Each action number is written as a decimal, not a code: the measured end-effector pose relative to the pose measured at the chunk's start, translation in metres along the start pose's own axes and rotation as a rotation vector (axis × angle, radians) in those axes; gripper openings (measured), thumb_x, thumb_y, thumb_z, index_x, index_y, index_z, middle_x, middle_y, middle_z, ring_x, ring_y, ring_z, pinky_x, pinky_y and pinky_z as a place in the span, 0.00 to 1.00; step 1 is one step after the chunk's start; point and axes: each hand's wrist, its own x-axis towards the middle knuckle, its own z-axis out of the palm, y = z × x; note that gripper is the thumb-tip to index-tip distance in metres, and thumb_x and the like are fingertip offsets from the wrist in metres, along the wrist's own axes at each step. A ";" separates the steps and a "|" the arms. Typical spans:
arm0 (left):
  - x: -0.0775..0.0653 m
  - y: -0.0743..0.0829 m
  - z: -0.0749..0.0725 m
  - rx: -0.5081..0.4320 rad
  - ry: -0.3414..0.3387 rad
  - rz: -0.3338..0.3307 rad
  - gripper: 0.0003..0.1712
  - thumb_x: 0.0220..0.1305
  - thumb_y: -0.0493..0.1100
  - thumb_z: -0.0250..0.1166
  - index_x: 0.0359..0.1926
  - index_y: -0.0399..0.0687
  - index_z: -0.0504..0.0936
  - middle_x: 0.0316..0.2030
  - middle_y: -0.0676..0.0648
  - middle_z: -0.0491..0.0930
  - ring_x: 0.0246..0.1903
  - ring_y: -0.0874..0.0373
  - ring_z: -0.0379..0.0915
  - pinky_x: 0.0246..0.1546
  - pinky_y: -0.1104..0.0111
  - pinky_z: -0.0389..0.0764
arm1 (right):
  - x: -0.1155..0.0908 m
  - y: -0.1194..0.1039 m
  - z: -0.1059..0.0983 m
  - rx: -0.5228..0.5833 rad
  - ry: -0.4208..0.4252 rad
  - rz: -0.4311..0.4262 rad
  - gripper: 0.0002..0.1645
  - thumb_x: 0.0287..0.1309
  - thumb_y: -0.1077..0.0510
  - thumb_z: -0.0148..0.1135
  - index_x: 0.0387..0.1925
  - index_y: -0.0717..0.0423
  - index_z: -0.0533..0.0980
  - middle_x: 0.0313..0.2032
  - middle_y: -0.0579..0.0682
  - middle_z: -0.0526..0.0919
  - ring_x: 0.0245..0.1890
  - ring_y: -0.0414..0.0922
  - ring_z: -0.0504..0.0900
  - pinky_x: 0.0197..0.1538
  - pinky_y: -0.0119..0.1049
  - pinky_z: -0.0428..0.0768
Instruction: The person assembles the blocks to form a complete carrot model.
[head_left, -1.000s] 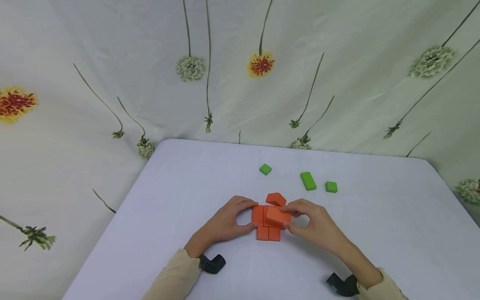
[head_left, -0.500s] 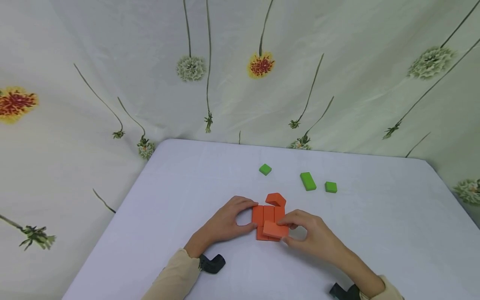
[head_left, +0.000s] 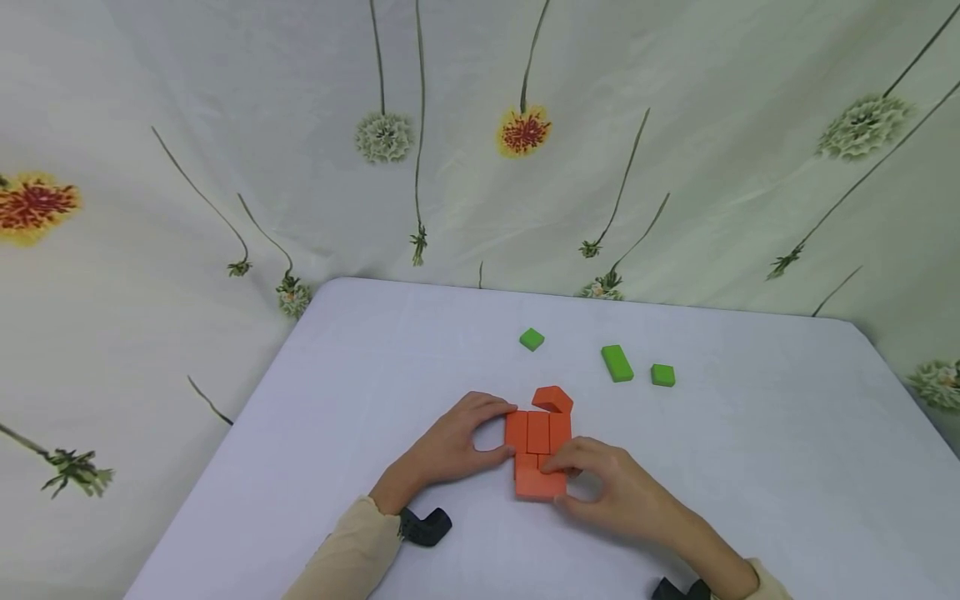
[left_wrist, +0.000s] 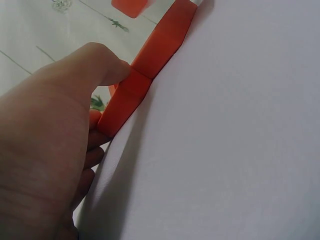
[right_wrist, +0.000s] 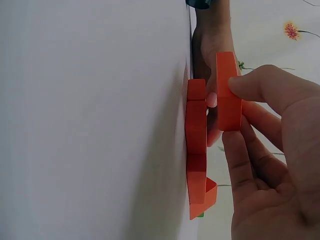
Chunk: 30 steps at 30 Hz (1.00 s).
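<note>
Orange blocks (head_left: 537,432) lie flat and side by side near the middle of the table. An angled orange block (head_left: 553,398) sits at their far edge, slightly askew. My left hand (head_left: 461,443) holds the left side of the group, thumb and index finger at the two ends of the leftmost block (left_wrist: 118,106). Between thumb and fingers, my right hand (head_left: 611,492) pinches another orange block (right_wrist: 228,95). In the right wrist view this block is raised above the others; from the head view it overlaps the near end of the group, hiding part of the lower blocks.
Beyond the orange group lie a small green block (head_left: 532,338), a longer green block (head_left: 617,363) and another small green one (head_left: 663,375). The white table (head_left: 405,350) ends at a flower-printed cloth (head_left: 465,183) behind. Dark camera mounts (head_left: 425,528) sit at the wrists.
My right hand has carried its orange block from over the right of the group toward the near edge, turning it straighter. The left hand stays in place.
</note>
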 end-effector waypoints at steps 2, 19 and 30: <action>0.000 0.000 0.000 -0.001 0.000 -0.002 0.32 0.64 0.51 0.73 0.68 0.55 0.78 0.63 0.52 0.77 0.66 0.57 0.69 0.67 0.58 0.76 | 0.000 0.000 0.001 -0.002 -0.009 -0.028 0.23 0.54 0.65 0.75 0.51 0.42 0.83 0.48 0.38 0.84 0.46 0.36 0.81 0.51 0.33 0.83; 0.000 0.001 -0.001 0.000 -0.002 0.006 0.32 0.64 0.52 0.73 0.68 0.55 0.78 0.63 0.52 0.77 0.66 0.57 0.69 0.67 0.58 0.76 | -0.002 0.005 0.009 -0.151 0.013 -0.115 0.23 0.51 0.62 0.78 0.48 0.42 0.82 0.48 0.34 0.82 0.51 0.35 0.78 0.54 0.32 0.82; 0.000 0.002 -0.001 0.007 -0.004 -0.002 0.32 0.64 0.52 0.72 0.68 0.56 0.78 0.64 0.53 0.76 0.66 0.58 0.69 0.66 0.58 0.76 | -0.003 0.002 0.008 -0.205 0.000 -0.097 0.20 0.51 0.60 0.78 0.45 0.41 0.83 0.46 0.33 0.80 0.49 0.34 0.76 0.53 0.31 0.82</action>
